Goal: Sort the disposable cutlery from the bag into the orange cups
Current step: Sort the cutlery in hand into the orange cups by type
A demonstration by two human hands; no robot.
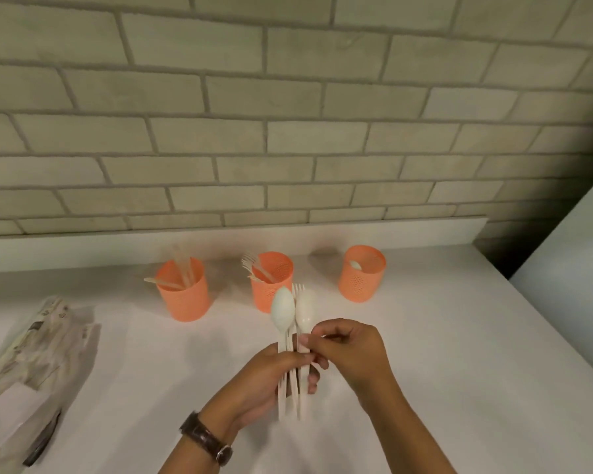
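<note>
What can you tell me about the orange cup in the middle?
The middle orange cup looks like plastic, round and straight-sided, with tiny holes dotted over its wall. It stands upright on the white counter near the wall, between two matching cups and apart from both. Pale forks lean out over its left rim, prongs up. The spoons held in the hands partly hide its lower front.

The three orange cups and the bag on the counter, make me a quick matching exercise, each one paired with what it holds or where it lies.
Things:
1. left cup
2. middle cup
3. right cup
4. bag

Descriptions:
A. forks lean out of it
B. lies flat at the left of the counter
C. a spoon bowl shows inside
D. knife-like pieces stand in it

Pairs: 1-D, 2-A, 3-C, 4-B
</note>
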